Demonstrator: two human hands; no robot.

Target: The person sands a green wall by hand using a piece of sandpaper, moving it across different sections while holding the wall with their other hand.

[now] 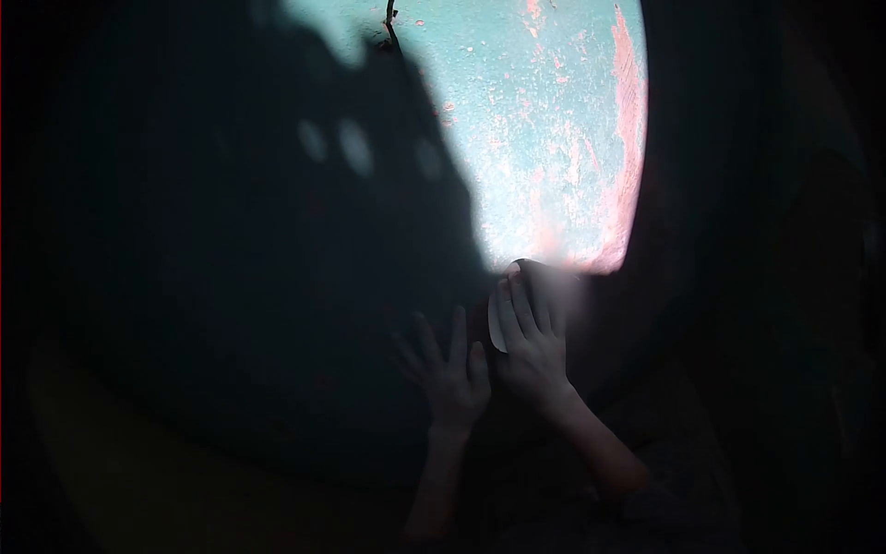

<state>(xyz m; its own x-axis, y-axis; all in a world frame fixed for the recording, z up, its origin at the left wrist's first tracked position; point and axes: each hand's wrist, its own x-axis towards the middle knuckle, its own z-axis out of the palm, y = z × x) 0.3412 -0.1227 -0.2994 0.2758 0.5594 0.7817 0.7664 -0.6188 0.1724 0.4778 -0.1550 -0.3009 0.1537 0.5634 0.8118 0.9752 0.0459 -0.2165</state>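
Note:
In dim light, my left hand (pixel 449 374) is spread with its fingers apart, up against the shadowed wall (pixel 277 277), and nothing shows in it. Just to its right, my right hand (pixel 531 342) lies over a pale, round-edged object (pixel 496 323), its fingers pointing up and close together. A dark edge of that object shows above the fingertips. What the object is, I cannot make out. Whether either palm touches the wall is too dark to tell.
Above my hands, bright light falls on a worn turquoise wall patch (pixel 526 138) with pink bare spots. A thin dark cord or crack (pixel 391 28) shows at the top. Shadow covers the left and right sides.

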